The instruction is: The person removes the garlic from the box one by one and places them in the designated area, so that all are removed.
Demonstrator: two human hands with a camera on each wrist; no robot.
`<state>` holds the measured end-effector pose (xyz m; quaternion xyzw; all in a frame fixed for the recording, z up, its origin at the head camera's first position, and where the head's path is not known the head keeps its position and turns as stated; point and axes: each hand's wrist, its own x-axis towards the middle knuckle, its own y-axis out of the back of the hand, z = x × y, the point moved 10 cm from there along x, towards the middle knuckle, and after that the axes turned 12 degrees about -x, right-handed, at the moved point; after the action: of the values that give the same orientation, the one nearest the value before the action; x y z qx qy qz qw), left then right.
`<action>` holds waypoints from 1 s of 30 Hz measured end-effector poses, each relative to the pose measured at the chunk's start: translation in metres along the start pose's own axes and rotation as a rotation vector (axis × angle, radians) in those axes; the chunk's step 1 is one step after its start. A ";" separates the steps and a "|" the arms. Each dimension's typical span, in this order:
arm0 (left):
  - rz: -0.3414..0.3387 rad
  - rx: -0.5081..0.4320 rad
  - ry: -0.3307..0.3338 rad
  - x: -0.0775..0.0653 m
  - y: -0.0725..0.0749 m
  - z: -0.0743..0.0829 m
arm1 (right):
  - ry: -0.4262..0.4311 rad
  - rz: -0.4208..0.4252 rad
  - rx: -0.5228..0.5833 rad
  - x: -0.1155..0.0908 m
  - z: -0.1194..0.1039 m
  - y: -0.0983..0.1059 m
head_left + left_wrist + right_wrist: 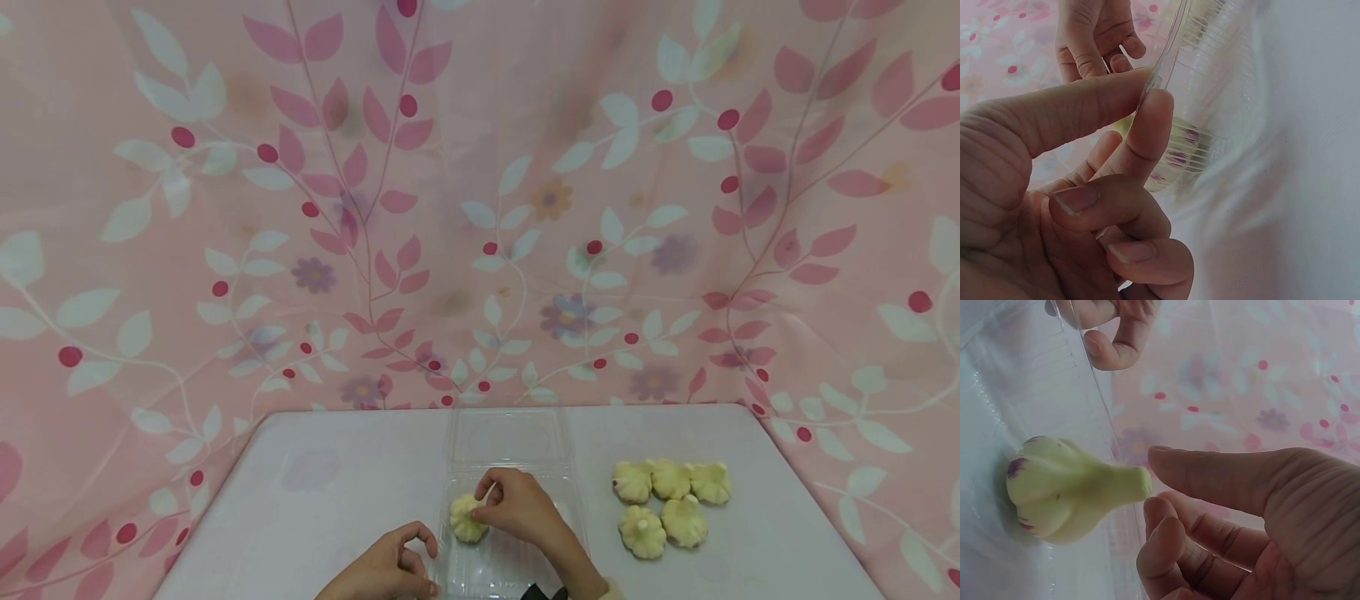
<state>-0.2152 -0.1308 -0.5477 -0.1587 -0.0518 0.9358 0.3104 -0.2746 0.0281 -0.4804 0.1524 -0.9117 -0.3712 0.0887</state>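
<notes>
A pale yellow-green garlic bulb (1063,490) with purple marks sits in the left part of a clear plastic clamshell box (510,575). My right hand (517,504) is over it; in the right wrist view thumb and fingertips are right at the end of its stem, spread to either side. At the box's left side, my left hand (386,567) pinches the thin plastic rim between thumb and index finger, as the left wrist view shows, its other fingers loosely curled. Through the ribbed wall in that view, the bulb's purple-marked base (1179,153) shows.
Several more garlic bulbs (671,481) lie grouped on the white table (322,500) right of the box. The box's lid (510,437) is folded back toward the far table edge. A pink leaf-patterned cloth (465,208) hangs behind the table.
</notes>
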 end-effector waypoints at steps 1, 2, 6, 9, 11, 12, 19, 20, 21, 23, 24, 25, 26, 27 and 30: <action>0.002 -0.001 0.003 0.000 0.000 0.000 | 0.000 0.003 -0.004 0.000 0.000 0.000; 0.003 -0.002 0.005 0.000 0.000 0.000 | -0.005 0.007 -0.014 0.000 0.000 0.000; 0.004 -0.005 0.008 -0.001 -0.001 0.001 | -0.035 0.021 -0.062 0.001 0.002 -0.001; 0.008 -0.011 0.013 -0.001 -0.001 0.001 | -0.057 0.027 -0.084 0.002 0.004 -0.001; 0.013 -0.013 0.016 -0.001 -0.001 0.001 | -0.062 0.031 -0.087 0.002 0.004 -0.002; 0.014 -0.014 0.016 -0.001 -0.001 0.001 | -0.065 0.033 -0.086 0.003 0.004 -0.002; -0.010 -0.017 0.000 0.000 -0.002 0.002 | -0.064 0.045 -0.076 0.005 0.005 -0.007; -0.015 -0.016 -0.003 0.000 -0.002 0.002 | -0.064 0.045 -0.077 0.005 0.005 -0.007; -0.018 -0.014 -0.007 0.000 -0.002 0.003 | -0.063 0.044 -0.075 0.006 0.006 -0.008; -0.020 -0.014 -0.008 0.000 -0.003 0.002 | -0.062 0.043 -0.075 0.006 0.006 -0.009; -0.021 -0.013 -0.007 0.000 -0.003 0.002 | -0.063 0.042 -0.076 0.007 0.007 -0.009; -0.021 -0.012 -0.007 0.000 -0.003 0.002 | -0.067 0.040 -0.076 0.007 0.007 -0.009; -0.020 -0.009 -0.007 0.000 -0.002 0.002 | -0.068 0.039 -0.077 0.007 0.007 -0.010; -0.020 -0.008 -0.007 0.000 -0.002 0.002 | -0.070 0.041 -0.077 0.007 0.007 -0.009; -0.023 -0.002 -0.011 0.000 -0.002 0.002 | -0.073 0.050 -0.080 0.008 0.008 -0.009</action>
<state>-0.2147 -0.1296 -0.5452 -0.1533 -0.0565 0.9331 0.3205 -0.2821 0.0245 -0.4919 0.1123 -0.9022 -0.4104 0.0709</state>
